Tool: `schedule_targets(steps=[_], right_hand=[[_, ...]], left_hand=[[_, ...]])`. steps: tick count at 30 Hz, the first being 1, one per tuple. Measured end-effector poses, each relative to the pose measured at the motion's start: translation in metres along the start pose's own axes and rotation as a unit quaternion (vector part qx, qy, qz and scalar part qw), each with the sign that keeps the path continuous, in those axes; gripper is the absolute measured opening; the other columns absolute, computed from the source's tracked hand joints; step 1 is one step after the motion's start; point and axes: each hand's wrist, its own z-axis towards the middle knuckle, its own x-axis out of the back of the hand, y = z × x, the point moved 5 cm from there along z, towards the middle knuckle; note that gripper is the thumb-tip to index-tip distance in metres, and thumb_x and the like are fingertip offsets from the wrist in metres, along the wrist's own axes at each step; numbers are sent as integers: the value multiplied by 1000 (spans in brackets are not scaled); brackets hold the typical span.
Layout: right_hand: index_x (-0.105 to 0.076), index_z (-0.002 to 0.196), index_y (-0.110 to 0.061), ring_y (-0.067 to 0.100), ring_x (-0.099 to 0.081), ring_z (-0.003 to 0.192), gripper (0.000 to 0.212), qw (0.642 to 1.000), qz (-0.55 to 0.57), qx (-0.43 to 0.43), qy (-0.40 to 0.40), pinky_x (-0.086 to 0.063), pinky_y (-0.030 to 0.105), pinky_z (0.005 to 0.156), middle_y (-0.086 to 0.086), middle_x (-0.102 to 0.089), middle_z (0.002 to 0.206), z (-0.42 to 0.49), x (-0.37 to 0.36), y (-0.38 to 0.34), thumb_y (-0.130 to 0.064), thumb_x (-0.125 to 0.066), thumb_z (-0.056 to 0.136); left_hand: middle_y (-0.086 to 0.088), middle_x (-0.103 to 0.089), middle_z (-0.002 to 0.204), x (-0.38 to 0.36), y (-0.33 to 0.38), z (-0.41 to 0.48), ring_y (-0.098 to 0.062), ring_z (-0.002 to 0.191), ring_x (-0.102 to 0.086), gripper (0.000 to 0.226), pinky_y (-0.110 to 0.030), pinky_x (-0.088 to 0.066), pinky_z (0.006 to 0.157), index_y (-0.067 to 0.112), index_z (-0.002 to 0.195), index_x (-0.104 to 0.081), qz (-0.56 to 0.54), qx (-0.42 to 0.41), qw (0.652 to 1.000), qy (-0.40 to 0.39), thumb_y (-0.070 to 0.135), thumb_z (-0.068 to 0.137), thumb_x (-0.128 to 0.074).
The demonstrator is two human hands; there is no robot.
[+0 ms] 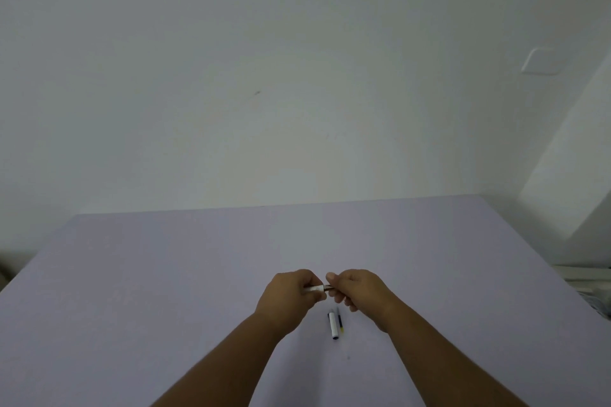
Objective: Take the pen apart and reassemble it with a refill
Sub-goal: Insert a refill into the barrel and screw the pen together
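A white pen barrel [314, 288] is held level above the table between both hands. My left hand [291, 291] is closed around its left part. My right hand [358, 287] pinches its dark right end, with the fingertips of both hands almost touching. On the table just below the hands lies a white pen cap [333, 325] with a dark end, pointing toward me. Right beside it lies a thin dark refill [340, 320] with a yellowish end. Most of the barrel is hidden inside the fingers.
The lilac table [165, 291] stands against a white wall, its far edge running across the middle of the view. A wall corner and a white ledge [582, 274] stand past the table's right edge. A small dark speck [348, 357] marks the tabletop near me.
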Motion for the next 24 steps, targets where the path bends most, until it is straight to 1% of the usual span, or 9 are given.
schedule_targets(steps=[2,3,5,8,11,14,17,20,24], right_hand=[[-69,77,-21,7,-56,68,12,999,27,31,-6,-47,22,65,-9,-67,74,-1,1,-1,-32,-66,81],[-69,77,-20,7,-56,67,8,999,34,38,-8,-47,23,64,-8,-67,74,-2,2,-2,-27,-68,80],[-68,72,-17,9,-55,60,11,999,32,24,-8,-46,23,59,-3,-65,67,-1,4,-2,-23,-68,81],[-66,71,-18,9,-52,53,19,1000,-4,-17,-26,-45,21,54,-3,-63,62,0,2,-1,-30,-63,86],[-67,75,-23,7,-55,58,15,999,-19,-1,-29,-49,22,61,-6,-69,70,-2,0,-1,-33,-61,85],[-70,75,-21,7,-56,59,9,1000,-5,25,-10,-49,23,63,-5,-69,70,-3,1,-1,-26,-65,81],[-70,72,-14,10,-55,57,11,999,43,-19,-25,-49,22,56,3,-65,67,0,1,0,-16,-67,82],[-70,71,-14,11,-55,56,13,997,40,-48,-51,-50,22,56,3,-64,66,2,3,0,-19,-68,83],[-70,71,-19,10,-55,59,13,998,8,-43,-55,-49,21,59,-1,-65,67,8,3,1,-26,-68,81]], left_hand=[[13,-54,64,2,0,1,-3,58,-47,10,-17,-35,53,26,76,-62,-11,1,1000,4,30,82,-68],[13,-56,66,2,1,2,-4,60,-49,8,-17,-36,54,24,79,-65,-11,0,1000,3,30,82,-67],[10,-57,69,1,3,1,-6,63,-50,12,-17,-36,54,20,87,-68,-2,-6,1000,1,31,83,-67],[13,-52,63,-2,2,-1,-3,57,-46,12,-17,-33,52,19,86,-67,1,-2,1000,-2,31,83,-67],[13,-52,61,-2,-1,-2,-3,55,-45,9,-16,-33,51,23,79,-64,-4,11,1000,0,31,82,-68],[13,-53,63,-1,0,-2,-3,56,-46,10,-16,-34,52,26,76,-62,-3,7,1000,-3,30,82,-68],[12,-56,64,-2,2,-4,-2,57,-47,7,-14,-33,52,25,79,-65,12,-9,1000,7,31,83,-67],[13,-56,62,-5,0,-7,-1,55,-48,7,-11,-31,50,24,83,-68,12,-13,1000,26,31,83,-67],[12,-55,60,-8,-5,-4,-2,52,-47,7,-13,-34,49,26,78,-63,-24,18,999,20,29,82,-68]])
